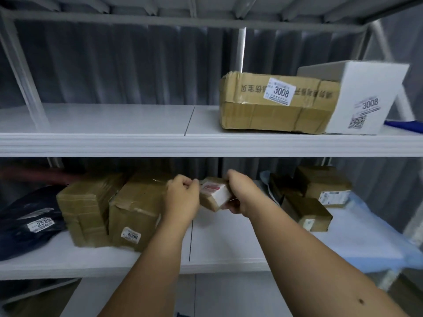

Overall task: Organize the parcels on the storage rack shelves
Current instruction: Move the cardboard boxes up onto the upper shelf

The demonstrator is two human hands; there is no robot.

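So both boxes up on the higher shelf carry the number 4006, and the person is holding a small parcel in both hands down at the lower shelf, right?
Not quite. In the head view both upper boxes, the brown carton and the white box, read 3008. The 4006 label is on a brown box on the lower shelf. The rest holds: left hand and right hand hold the small parcel.

On the upper shelf (pixel 114 124) we find a flat carton (pixel 277 104) at right, with a box (pixel 364 97) touching its right side. On the lower shelf (pixel 229 243) we find a bag (pixel 27 220) far left, then two upright cartons (pixel 89 207) (pixel 135 213) side by side. At centre, both hands (pixel 182 199) (pixel 240 195) hold a small parcel (pixel 215 195) above this shelf. Right of them lie three small cartons (pixel 320 181) (pixel 306 211) (pixel 280 186).
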